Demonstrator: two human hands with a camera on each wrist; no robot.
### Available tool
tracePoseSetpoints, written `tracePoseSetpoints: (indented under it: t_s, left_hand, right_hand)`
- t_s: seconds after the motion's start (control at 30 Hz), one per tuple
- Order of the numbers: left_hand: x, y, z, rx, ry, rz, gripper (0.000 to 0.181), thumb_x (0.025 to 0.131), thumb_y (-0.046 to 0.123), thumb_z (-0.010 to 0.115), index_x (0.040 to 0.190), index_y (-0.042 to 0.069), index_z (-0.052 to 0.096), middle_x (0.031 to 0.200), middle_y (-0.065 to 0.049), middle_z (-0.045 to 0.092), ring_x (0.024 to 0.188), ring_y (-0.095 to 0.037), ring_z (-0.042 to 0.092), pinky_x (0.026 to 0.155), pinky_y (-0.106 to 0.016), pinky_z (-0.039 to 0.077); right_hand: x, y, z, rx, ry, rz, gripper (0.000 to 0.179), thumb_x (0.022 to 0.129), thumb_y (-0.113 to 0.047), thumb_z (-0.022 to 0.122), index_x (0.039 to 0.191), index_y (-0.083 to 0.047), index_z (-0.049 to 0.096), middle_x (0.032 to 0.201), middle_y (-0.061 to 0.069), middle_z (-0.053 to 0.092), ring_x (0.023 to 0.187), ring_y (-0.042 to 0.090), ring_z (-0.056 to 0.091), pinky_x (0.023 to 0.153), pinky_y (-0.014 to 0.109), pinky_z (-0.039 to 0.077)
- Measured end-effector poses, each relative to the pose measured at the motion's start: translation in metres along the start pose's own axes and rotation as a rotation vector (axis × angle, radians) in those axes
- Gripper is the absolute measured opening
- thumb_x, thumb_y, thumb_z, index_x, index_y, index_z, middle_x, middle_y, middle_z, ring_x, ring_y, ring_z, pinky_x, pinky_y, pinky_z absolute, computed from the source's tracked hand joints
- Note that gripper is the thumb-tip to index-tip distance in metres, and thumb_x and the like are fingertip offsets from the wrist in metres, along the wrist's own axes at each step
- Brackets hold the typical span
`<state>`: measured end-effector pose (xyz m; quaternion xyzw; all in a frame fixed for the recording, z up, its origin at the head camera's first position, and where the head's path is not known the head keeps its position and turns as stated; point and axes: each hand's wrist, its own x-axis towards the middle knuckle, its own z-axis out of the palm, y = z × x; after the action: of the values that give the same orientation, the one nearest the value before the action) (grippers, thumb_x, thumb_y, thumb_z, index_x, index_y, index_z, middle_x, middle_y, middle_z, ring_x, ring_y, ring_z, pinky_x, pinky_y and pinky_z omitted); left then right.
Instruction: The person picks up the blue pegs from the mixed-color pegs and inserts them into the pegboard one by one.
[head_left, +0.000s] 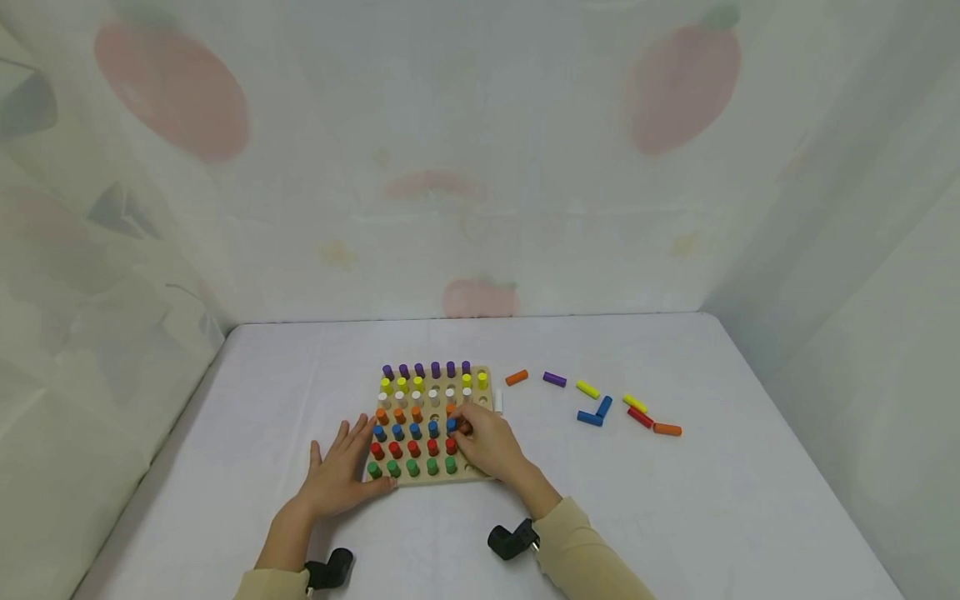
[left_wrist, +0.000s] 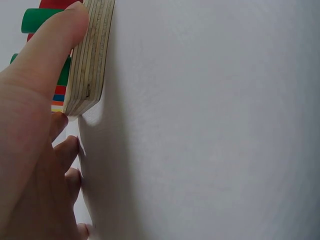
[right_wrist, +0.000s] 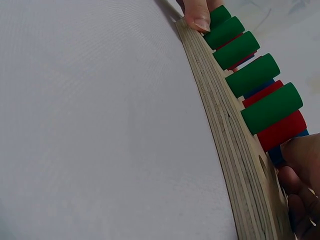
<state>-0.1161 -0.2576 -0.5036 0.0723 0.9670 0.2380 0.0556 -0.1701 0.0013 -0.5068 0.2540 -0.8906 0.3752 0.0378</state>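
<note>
A wooden pegboard (head_left: 471, 472) carries rows of coloured pegs: purple at the back, then yellow, white, orange, blue, red and green at the front. My right hand (head_left: 489, 443) is over the board's right part and pinches a blue peg (head_left: 452, 425) at the right end of the blue row; in the right wrist view this blue peg (right_wrist: 276, 156) is partly hidden behind a red one. At the left front corner my left hand (head_left: 337, 475) rests with spread, straight fingers along the side. Its thumb (left_wrist: 62, 30) touches the board's front edge beside the green pegs.
Loose pegs lie right of the board: orange (head_left: 517, 377), purple (head_left: 555, 379), yellow (head_left: 587, 389), blue (head_left: 590, 418), red (head_left: 640, 417) and more. A white peg (head_left: 498, 401) lies close to the board's right edge. White cloth covers the table (head_left: 675, 517).
</note>
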Motion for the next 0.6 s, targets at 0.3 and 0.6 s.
tracePoseSetpoints:
  t_s: [0.3,0.6]
  left_hand:
    - [-0.0008,-0.0001,-0.0001,-0.003,0.008,0.006,0.104,0.066,0.064,0.068,0.146,0.015,0.025,0.152,-0.015,0.022,0.138,-0.044,0.012,0.098,-0.073,-0.006]
    - [-0.0004,-0.0002,0.0008,-0.009,0.015,0.009,0.104,0.065,0.064,0.070,0.146,0.016,0.026,0.151,-0.015,0.023,0.137,-0.044,0.013,0.097,-0.073,-0.006]
  right_hand:
    - [-0.0010,0.0004,0.0016,-0.023,0.006,0.008,0.014,0.085,-0.013,0.065,0.098,-0.012,0.062,0.084,-0.006,0.058,0.073,0.005,0.052,0.064,0.014,0.046]
    - [-0.0014,0.0009,0.0014,-0.010,-0.011,0.020,0.015,0.086,-0.013,0.063,0.101,-0.011,0.063,0.089,-0.004,0.059,0.077,0.006,0.054,0.068,0.015,0.047]
